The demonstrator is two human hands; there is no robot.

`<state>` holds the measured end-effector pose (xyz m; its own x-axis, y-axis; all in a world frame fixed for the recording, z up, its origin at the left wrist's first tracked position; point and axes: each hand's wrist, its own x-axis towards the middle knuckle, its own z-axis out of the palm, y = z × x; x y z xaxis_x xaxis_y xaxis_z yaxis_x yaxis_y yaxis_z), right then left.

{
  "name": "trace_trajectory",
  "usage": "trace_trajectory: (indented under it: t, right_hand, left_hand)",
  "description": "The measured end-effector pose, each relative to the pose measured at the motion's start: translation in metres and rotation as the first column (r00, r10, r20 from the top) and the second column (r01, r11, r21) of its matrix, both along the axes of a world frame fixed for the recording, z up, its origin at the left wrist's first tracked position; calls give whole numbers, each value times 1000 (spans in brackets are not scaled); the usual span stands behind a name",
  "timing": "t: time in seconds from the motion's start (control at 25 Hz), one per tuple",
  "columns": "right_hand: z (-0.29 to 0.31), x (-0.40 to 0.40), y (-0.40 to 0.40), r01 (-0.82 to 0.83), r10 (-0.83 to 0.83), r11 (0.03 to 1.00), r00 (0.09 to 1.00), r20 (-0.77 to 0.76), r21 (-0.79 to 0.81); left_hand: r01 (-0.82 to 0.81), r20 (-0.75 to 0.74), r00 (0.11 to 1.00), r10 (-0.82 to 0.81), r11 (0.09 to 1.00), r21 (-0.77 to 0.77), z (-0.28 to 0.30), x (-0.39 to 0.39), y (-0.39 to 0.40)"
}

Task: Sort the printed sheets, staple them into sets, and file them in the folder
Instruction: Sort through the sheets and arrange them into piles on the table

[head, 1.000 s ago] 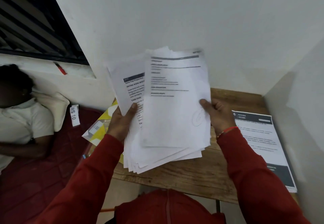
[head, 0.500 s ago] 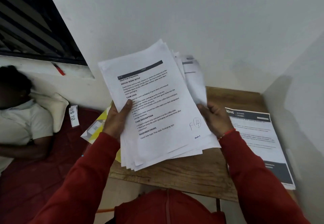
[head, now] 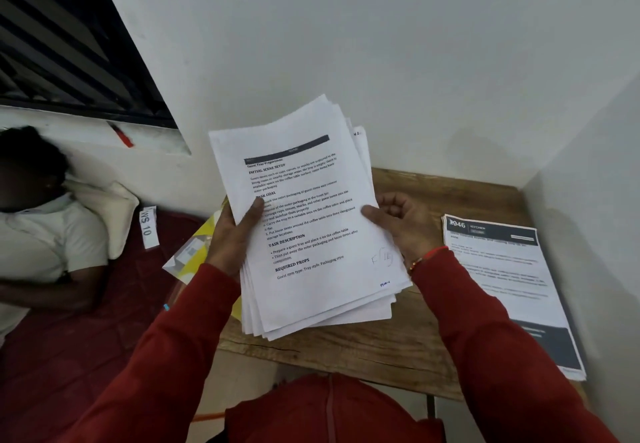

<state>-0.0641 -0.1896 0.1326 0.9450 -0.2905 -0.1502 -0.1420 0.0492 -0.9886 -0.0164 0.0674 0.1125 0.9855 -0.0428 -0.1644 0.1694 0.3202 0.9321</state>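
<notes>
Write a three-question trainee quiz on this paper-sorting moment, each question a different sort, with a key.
1. True or false: the stack of printed sheets lies flat on the wooden table.
2. Which hand's thumb presses the left edge of the top page? A) left hand B) right hand
3. Fill in: the bold heading nearest the bottom of the top page reads "REQUIRED ____".

Key: 1 false, both hands hold it up above the table; 2 A; 3 PROPS.

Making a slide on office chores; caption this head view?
Both hands, left hand and right hand, hold a stack of printed sheets above a wooden table.
</notes>
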Motion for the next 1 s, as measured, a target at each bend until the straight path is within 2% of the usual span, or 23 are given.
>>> trace_trajectory:
  t: [0.08,0.2,0.28,0.4,0.48,0.72,1.0]
  right_hand:
    - [-2,3,-1,19,-19,1000,1000,-13,2]
    - [-8,7,-13,41,-41,999,999,-34,3]
    - [-14,10,-34,218,-217,972,976,17,-93]
    - [-21,9,-80,534,-529,806,843,97,-256]
    - [-25,3,-107,614,-605,733,785,133,-292]
    - [-49,-4,-126,622,-614,725,778,131,-295]
    - [-47,-2,-116,635,-627,748,772,105,-196]
  left_hand:
    - [45,-17,999,-46,998,-37,-1,-1,3]
    - [58,15,998,-58,998,-4,-4,-2,6]
    - [32,11,999,-31,999,-32,-1,-1,8]
    - [-4,23,1000,5,1000,-18,-1,2,17]
    - [-11,39,999,11,1000,-7,-2,5,23]
    - [7,39,999,-6,1000,-16,-1,9,23]
    - [42,13,999,-41,997,-70,-2,12,22]
